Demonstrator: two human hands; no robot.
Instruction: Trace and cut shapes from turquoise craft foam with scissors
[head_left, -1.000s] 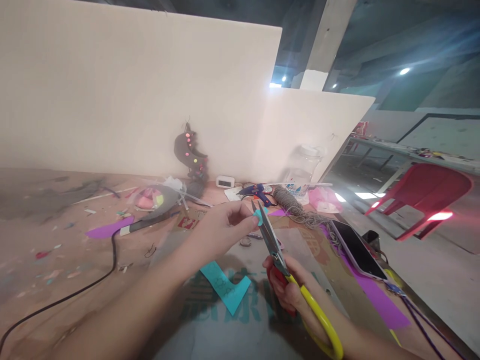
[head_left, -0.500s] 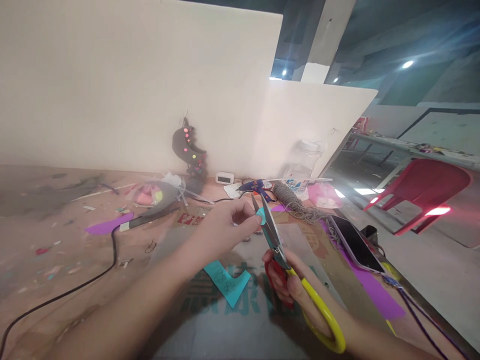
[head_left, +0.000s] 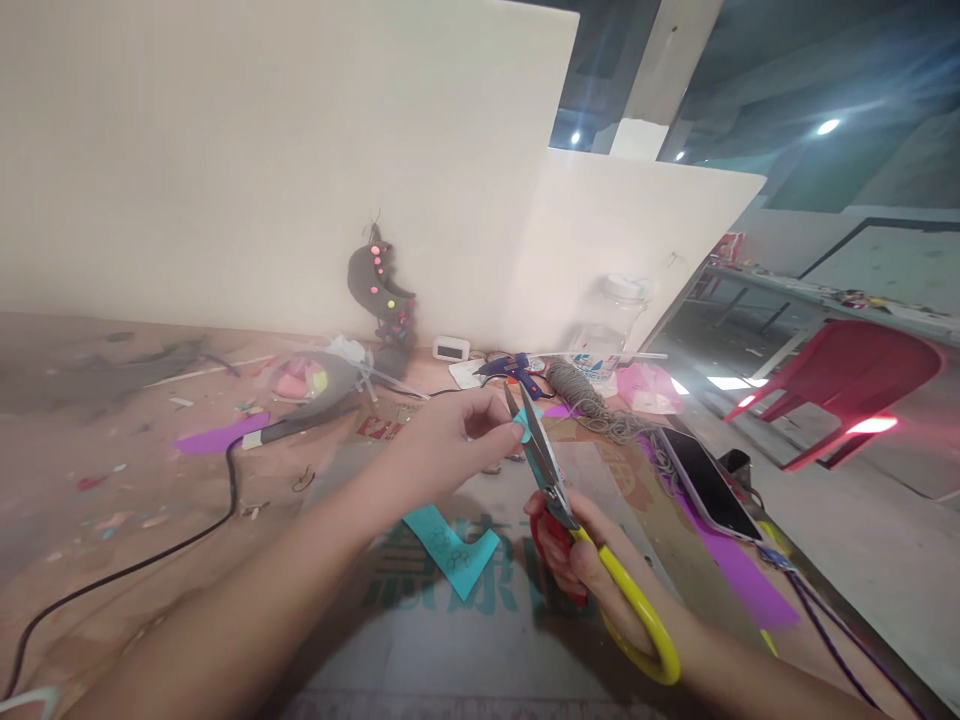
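Note:
Between the thumb and fingers of my left hand (head_left: 469,435) is a small piece of turquoise paper (head_left: 528,424). My right hand (head_left: 577,560) grips a pair of scissors (head_left: 551,490), one handle loop yellow and the other red. Their blades are slightly apart and point up and away, right at the turquoise piece. Below my hands, a larger V-shaped turquoise sheet (head_left: 456,558) with small flower outlines drawn on it lies on a greyish mat (head_left: 420,660) printed with big characters.
At the back are a blue glue gun (head_left: 517,372), grey yarn (head_left: 574,388), a clear jar (head_left: 611,320) and a white timer (head_left: 451,348). A phone (head_left: 709,483) lies right, over purple strips. A black cable (head_left: 142,540) crosses the left side. A dotted crescent ornament (head_left: 371,278) hangs behind.
The view has shifted slightly. Both hands stay close together, and the turquoise piece shows a little differently between the scissor blades and my left fingers.

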